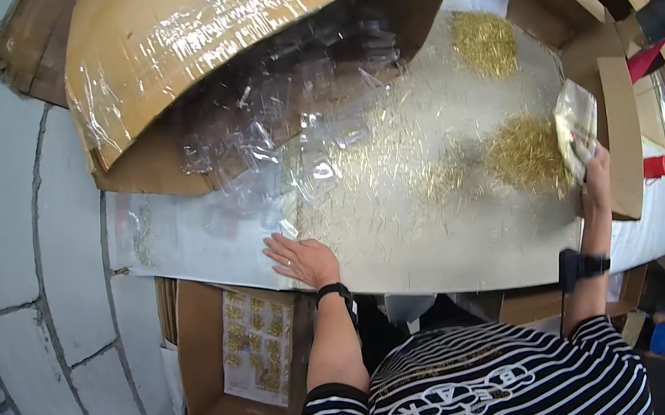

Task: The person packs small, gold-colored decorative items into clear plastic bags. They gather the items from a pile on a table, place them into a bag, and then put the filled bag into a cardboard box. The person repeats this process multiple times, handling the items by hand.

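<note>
My right hand [595, 166] is closed around a clear plastic container [576, 114], tilted at the right edge of a heap of thin gold pins [524, 153]. Whether any pins are inside it I cannot make out. My left hand [304, 259] lies flat at the near edge of the pale table [446, 254], fingers stretched and holding nothing. Loose gold pins are strewn across the table's middle. A second gold heap [485, 44] sits farther back. Clear plastic boxes [311, 79] spill from a large tipped carton [233, 31] beyond my left hand.
Below the table on the left stands an open carton [206, 343] holding a sheet with small gold bundles [259, 347]. Cardboard walls [619, 124] line the right side, with a red roll [655, 168] beyond. A pale block wall [64, 235] rises at the left.
</note>
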The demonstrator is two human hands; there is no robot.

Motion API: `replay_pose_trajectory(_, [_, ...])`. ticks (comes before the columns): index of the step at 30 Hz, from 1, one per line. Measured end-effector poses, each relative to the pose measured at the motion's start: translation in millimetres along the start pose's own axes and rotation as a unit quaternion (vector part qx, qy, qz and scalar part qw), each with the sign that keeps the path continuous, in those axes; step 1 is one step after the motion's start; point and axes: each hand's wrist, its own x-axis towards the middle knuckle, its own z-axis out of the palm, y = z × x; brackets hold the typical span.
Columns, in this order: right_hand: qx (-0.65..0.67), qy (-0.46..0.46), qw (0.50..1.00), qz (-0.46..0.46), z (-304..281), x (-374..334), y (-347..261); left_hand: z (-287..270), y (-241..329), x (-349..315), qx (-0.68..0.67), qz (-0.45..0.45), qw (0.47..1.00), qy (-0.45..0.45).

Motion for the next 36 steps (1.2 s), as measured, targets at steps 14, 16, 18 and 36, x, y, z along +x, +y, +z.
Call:
replay_pose_trajectory(14, [0.114, -0.048, 0.992, -0.017, -37, -10, 41, 2, 1, 0, -0.005, -0.002, 1.000, -0.007])
replay_pose_trajectory(16, [0.164, -0.006, 0.986, 0.019, -33, -1, 50, 4, 0, 1, 0.007, 0.001, 1.000, -0.011])
replay_pose_trajectory(18, [0.038, 0.007, 0.999, 0.017, -23, 3, 40, 2, 0, 0, 0.000, -0.004, 1.000, -0.013])
replay_pose_trajectory(36, [0.094, -0.023, 0.993, 0.061, -49, -6, 54, 2, 2, -1, 0.021, -0.004, 1.000, -0.001])
